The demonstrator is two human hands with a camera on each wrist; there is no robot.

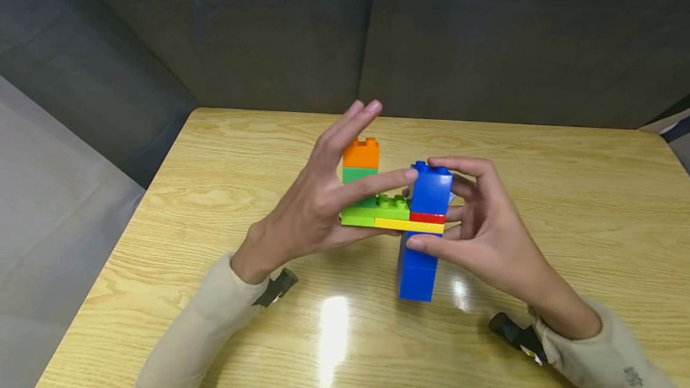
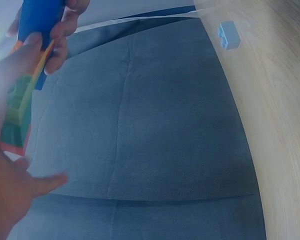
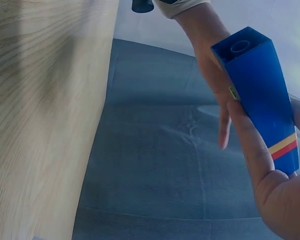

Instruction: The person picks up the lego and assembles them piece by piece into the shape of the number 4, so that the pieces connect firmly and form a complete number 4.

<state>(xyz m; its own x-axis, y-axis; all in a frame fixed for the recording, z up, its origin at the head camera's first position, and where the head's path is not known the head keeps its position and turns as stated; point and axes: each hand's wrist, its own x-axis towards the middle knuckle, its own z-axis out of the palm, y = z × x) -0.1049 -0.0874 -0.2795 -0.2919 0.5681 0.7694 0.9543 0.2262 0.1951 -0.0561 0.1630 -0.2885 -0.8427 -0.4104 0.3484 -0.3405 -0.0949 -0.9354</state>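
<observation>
Both hands hold one toy brick build above the table. Its right column has a blue brick on top, a thin red brick, a yellow plate and two blue bricks below. On its left stand an orange brick, a green brick and lime bricks. My left hand grips the left part, thumb underneath, index fingertip at the upper blue brick. With thumb and fingers, my right hand holds the blue column. The right wrist view shows its hollow underside.
A light blue brick lies on the wooden table in the left wrist view; in the head view the right hand mostly hides it. Dark cloth hangs behind the table's far edge. Both sleeves carry black wrist mounts.
</observation>
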